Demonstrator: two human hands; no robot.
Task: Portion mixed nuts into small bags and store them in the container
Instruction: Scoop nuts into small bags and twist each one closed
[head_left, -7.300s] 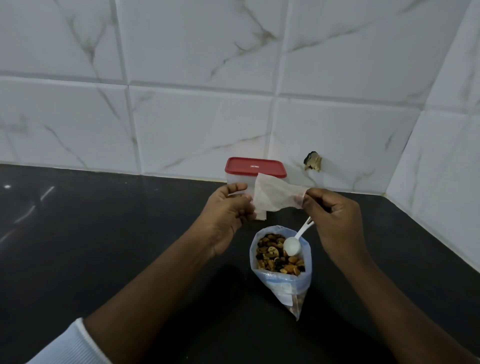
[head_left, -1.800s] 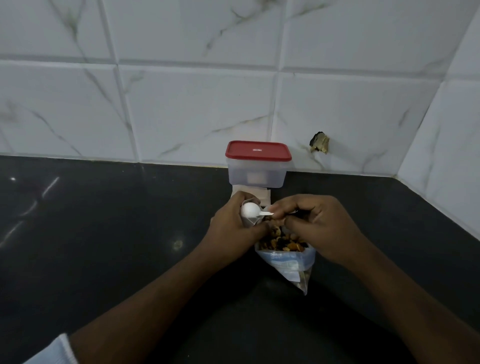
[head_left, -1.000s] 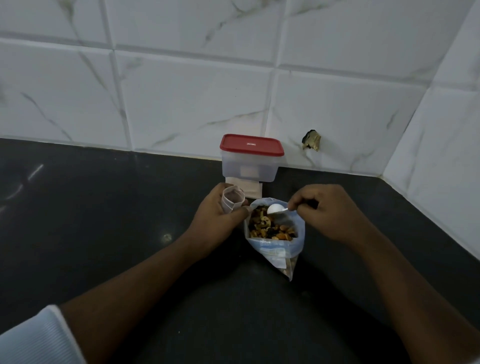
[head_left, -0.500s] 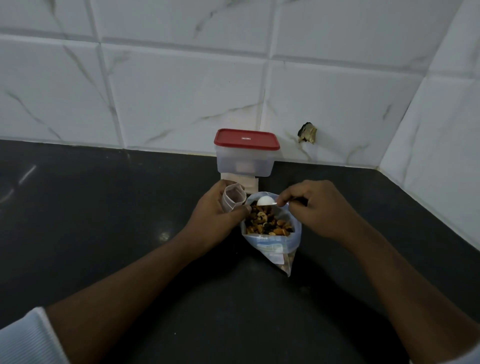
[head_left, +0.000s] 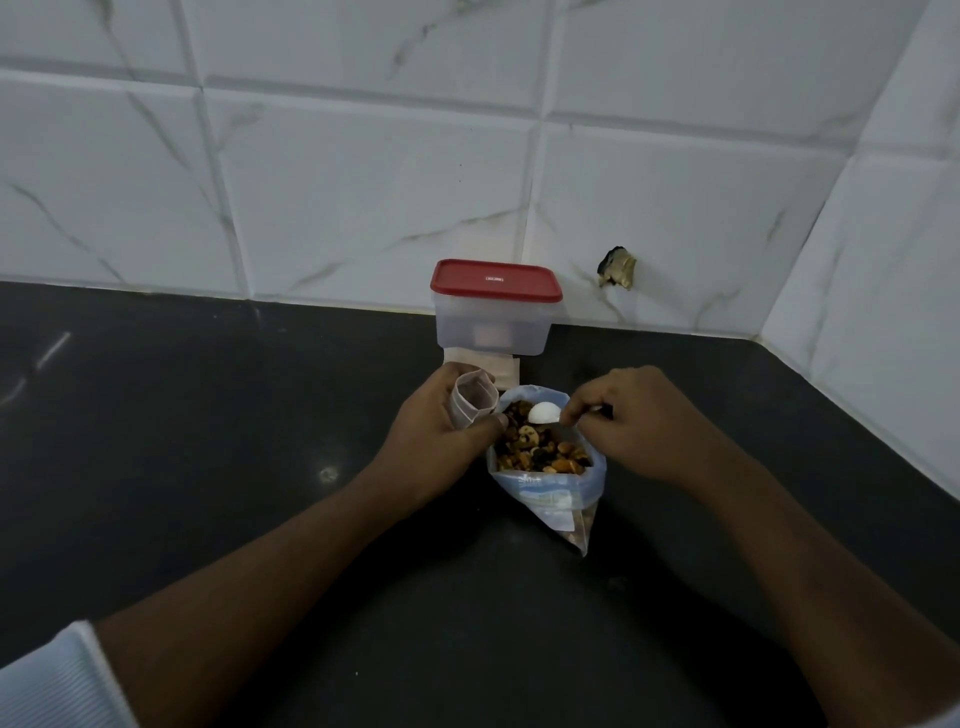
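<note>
Black stone surface (head_left: 208, 441) carried a clear plastic bag of mixed nuts (head_left: 548, 488), standing open between both hands. The left hand (head_left: 441, 431) had its grip curled round a small clear plastic bag (head_left: 470, 402), mouth open just beside the big bag's rim, while the right hand (head_left: 634, 421) pinched a small white plastic spoon (head_left: 543, 413) over the nuts. Beyond, a stack of flat small bags (head_left: 504, 371) lay against a lidded clear plastic container with a red lid (head_left: 493, 322).

- I see a red lid (head_left: 496, 280) on the clear container (head_left: 491, 330), far centre.
- White wall tiles (head_left: 363, 182) carry grey veins.
- The counter (head_left: 208, 415) is black.
- White scoop (head_left: 543, 413); brown, tan and dark nuts (head_left: 540, 451).
</note>
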